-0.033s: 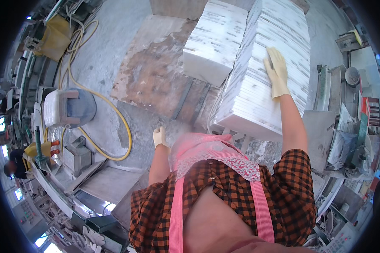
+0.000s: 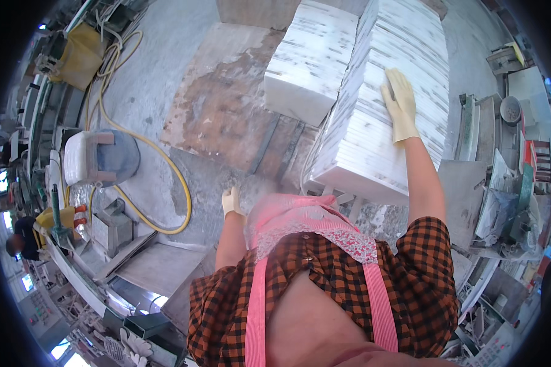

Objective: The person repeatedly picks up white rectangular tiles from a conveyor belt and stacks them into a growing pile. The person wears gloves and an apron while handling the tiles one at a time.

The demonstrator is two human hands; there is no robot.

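Grey flr (image 2: pixel 159 85) w/ yellow hose (image 2: pixel 187 196), R hand (image 2: pixel 401 109) flat on white slabs (image 2: pixel 370 131), L hand (image 2: pixel 230 200) unclear.

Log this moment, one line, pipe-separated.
right hand: gloved, open on larger white slab stack | left hand: gloved, near pink apron, nothing visibly held | yellow hose: curved across floor

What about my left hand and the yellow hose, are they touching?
Apart: the head view shows grey floor between your left hand and the yellow hose.
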